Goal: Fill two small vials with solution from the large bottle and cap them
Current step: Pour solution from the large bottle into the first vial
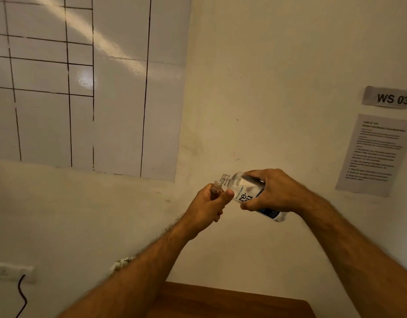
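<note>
My left hand [208, 206] grips a small clear vial [216, 189] upright in front of the wall, its open neck showing above my fingers. My right hand [272, 191] holds the large clear bottle [245, 191], which has a white label and a dark blue band. The bottle is tipped to the left, uncapped, and its threaded mouth sits just above and beside the vial's opening. Clear liquid shows inside the bottle. No caps and no second vial are in view.
A brown wooden table [232, 301] shows at the bottom edge, below my arms. On the wall hang a white gridded sheet [87, 83], a "WS 03" label [391, 98] and a printed instruction sheet [374, 154]. A wall socket with a black cable [22, 294] sits low left.
</note>
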